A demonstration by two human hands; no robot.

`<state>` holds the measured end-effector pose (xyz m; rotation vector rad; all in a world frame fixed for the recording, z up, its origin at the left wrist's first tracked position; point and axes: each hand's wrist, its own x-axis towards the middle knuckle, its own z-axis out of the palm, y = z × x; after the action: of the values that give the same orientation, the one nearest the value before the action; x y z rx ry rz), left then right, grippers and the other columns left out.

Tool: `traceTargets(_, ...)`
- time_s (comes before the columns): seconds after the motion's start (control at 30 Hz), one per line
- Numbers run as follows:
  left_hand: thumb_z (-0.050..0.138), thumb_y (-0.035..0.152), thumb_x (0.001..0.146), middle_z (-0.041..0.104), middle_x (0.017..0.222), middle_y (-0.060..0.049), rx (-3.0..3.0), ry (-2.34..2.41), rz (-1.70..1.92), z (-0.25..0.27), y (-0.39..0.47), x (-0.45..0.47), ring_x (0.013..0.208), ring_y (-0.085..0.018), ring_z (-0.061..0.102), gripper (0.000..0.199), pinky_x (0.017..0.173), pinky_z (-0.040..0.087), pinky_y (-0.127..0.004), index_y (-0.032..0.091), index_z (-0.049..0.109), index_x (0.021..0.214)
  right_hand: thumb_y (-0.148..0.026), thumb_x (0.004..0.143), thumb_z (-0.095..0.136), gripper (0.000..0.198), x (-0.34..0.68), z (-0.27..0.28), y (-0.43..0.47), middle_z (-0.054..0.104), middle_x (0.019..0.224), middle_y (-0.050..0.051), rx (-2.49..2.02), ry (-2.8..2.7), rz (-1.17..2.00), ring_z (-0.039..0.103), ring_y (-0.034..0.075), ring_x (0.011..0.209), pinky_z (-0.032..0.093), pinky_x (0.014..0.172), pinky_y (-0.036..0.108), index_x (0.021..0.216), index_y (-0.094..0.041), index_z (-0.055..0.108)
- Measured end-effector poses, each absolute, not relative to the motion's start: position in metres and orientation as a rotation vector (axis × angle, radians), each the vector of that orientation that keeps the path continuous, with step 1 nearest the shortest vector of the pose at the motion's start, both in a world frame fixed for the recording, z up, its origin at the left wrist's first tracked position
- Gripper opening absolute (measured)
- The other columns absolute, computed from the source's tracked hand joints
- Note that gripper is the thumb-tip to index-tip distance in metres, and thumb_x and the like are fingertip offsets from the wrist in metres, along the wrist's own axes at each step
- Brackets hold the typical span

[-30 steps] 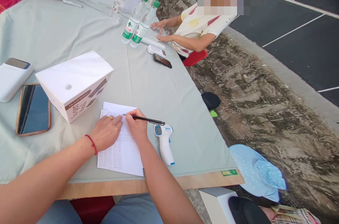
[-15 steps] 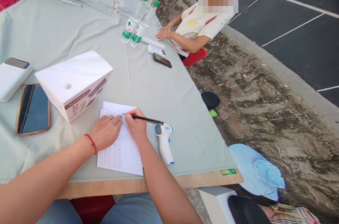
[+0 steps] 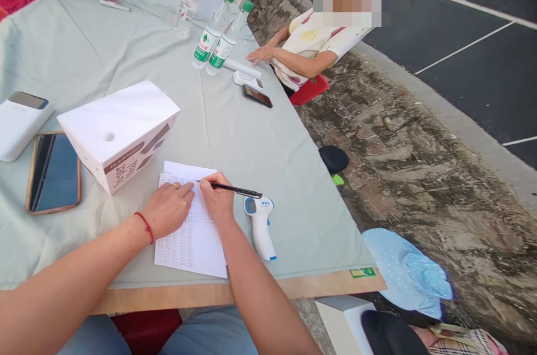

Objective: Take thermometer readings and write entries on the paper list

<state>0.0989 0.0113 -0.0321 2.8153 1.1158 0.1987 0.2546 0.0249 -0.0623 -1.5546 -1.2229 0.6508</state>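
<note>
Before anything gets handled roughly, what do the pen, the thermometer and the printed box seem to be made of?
Pen: probably black plastic with some sheen, given the pale streak along its barrel; metal possible.
Thermometer: likely smooth, molded plastic, its white body rounded with blue trim.
Printed box: apparently white paperboard, matte, with flat panels and crisp edges.
</note>
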Motion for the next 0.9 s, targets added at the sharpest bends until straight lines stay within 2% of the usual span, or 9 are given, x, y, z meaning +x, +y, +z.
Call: traceTargets(0.9, 0.042, 0.01, 0.09, 0.064, 0.113, -0.012, 2.809, 1.12, 0.196, -0.0298, 0.012, 0.0993, 0.08, -0.022, 0.06, 0.02, 0.069, 0.046, -0.038, 0.013, 0.062, 0.089, -0.035, 0.064, 0.053, 0.014, 0.254, -0.0609, 0.0255, 0.051, 0.055, -0.005, -1.58, -1.198, 0.649, 0.045, 0.014, 0.057, 0.038, 0.056, 0.028, 0.058, -0.022, 0.05)
